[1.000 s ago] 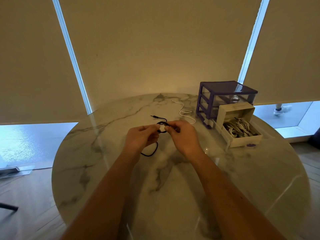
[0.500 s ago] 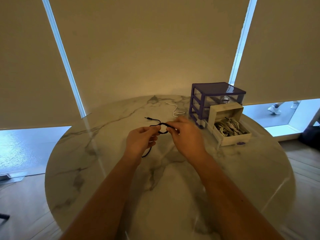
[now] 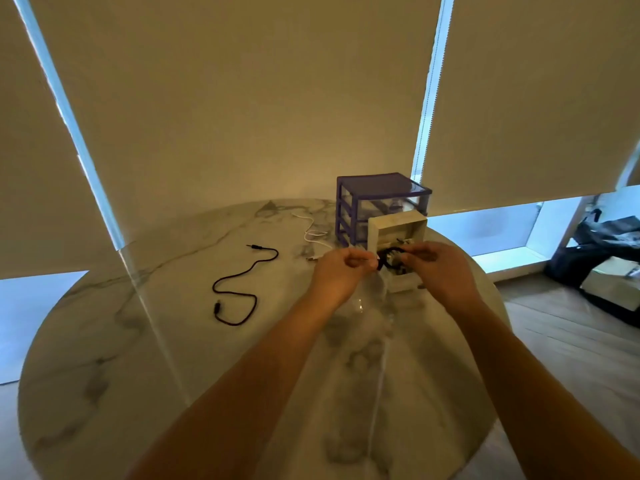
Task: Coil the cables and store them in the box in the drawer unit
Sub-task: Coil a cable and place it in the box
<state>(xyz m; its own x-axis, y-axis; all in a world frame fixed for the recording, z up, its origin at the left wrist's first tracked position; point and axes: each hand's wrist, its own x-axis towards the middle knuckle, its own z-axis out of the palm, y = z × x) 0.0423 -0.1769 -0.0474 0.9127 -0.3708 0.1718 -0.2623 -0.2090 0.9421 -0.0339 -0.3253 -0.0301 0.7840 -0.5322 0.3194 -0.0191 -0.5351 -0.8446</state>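
My left hand (image 3: 337,271) and my right hand (image 3: 438,268) pinch a small coiled black cable (image 3: 389,254) between them, just over the front of the open white box (image 3: 396,226). The box stands in front of the purple drawer unit (image 3: 377,199); my hands hide most of what is in it. A second black cable (image 3: 242,282) lies uncoiled on the marble table (image 3: 173,341), left of my hands. A white cable (image 3: 313,233) lies loose beside the drawer unit's left side.
The round table's edge curves close behind the drawer unit and to the right of the box. Dark bags and a box (image 3: 602,258) sit on the wooden floor at the far right. Window blinds hang behind the table.
Both hands have moved right from the table's middle to the white box, carrying the black coil. A loose black cable now lies alone on the table at the left.
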